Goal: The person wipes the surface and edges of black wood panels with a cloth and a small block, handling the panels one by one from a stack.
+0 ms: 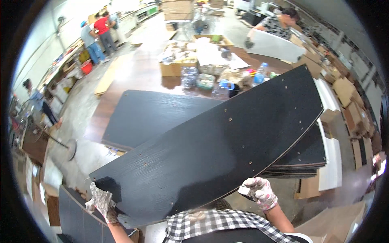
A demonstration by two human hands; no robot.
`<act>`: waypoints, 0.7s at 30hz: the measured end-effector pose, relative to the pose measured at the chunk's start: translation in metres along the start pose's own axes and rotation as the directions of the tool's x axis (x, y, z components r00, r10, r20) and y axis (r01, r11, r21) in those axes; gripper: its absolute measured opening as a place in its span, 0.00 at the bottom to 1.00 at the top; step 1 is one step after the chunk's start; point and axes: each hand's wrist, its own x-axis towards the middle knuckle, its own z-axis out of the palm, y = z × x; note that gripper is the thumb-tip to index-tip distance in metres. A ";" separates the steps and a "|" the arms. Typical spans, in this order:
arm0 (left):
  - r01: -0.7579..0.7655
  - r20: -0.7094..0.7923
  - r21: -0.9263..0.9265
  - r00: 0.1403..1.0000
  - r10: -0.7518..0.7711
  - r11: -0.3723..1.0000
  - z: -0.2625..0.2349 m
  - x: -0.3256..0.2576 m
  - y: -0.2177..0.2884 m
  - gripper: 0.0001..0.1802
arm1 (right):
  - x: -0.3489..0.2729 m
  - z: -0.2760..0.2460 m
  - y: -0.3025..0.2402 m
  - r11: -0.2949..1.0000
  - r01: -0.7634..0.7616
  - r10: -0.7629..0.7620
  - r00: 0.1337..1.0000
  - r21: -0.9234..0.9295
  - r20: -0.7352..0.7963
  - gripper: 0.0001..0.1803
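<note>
A long black board (210, 146) with small drilled holes lies slantwise in front of me, from lower left to upper right. My left hand (102, 201), in a dirty work glove, is closed on the board's left end. Near the board's curved near edge, my right hand (261, 193) wears a white and pink glove. Its fingers are closed round a small block, pale on top and dark below (246, 191); its exact kind I cannot make out. Under the long board lies another black board (150, 115) on the brown table (109, 106).
A stack of black boards (300, 164) sits to the right, beside white panels (333, 162). Cartons (178, 69), jars and a water bottle (260, 75) stand on the table. A co-worker (279, 24) handles a white panel at the far right. A pedestal fan (34, 123) stands left.
</note>
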 end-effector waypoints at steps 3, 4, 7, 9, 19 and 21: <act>-0.046 -0.091 0.163 0.994 0.062 0.986 -0.047 -0.008 0.018 0.24 | 0.033 0.038 0.009 0.995 -0.007 0.023 0.987 -0.101 0.160 0.21; 0.008 0.057 -0.314 0.998 0.010 0.949 -0.063 -0.017 0.023 0.25 | 0.044 0.056 0.015 0.998 -0.040 0.046 0.983 -0.041 0.177 0.21; 0.100 -0.440 0.572 0.875 0.202 0.814 -0.064 -0.024 0.046 0.24 | 0.083 0.106 0.034 0.987 -0.116 0.147 0.927 -0.109 0.345 0.23; 0.087 -0.247 0.935 0.856 0.454 0.344 -0.116 -0.047 0.052 0.23 | 0.112 0.150 0.052 0.982 -0.030 0.121 0.855 -0.186 0.503 0.24; -0.321 -0.252 -0.512 0.943 0.218 0.797 -0.257 -0.104 0.102 0.27 | 0.214 0.363 0.189 0.900 -0.036 0.374 0.577 -0.434 0.726 0.21; -0.362 -0.357 -0.471 0.912 0.201 0.804 -0.275 -0.118 0.108 0.25 | 0.229 0.388 0.226 0.919 -0.127 0.384 0.512 -0.374 0.768 0.20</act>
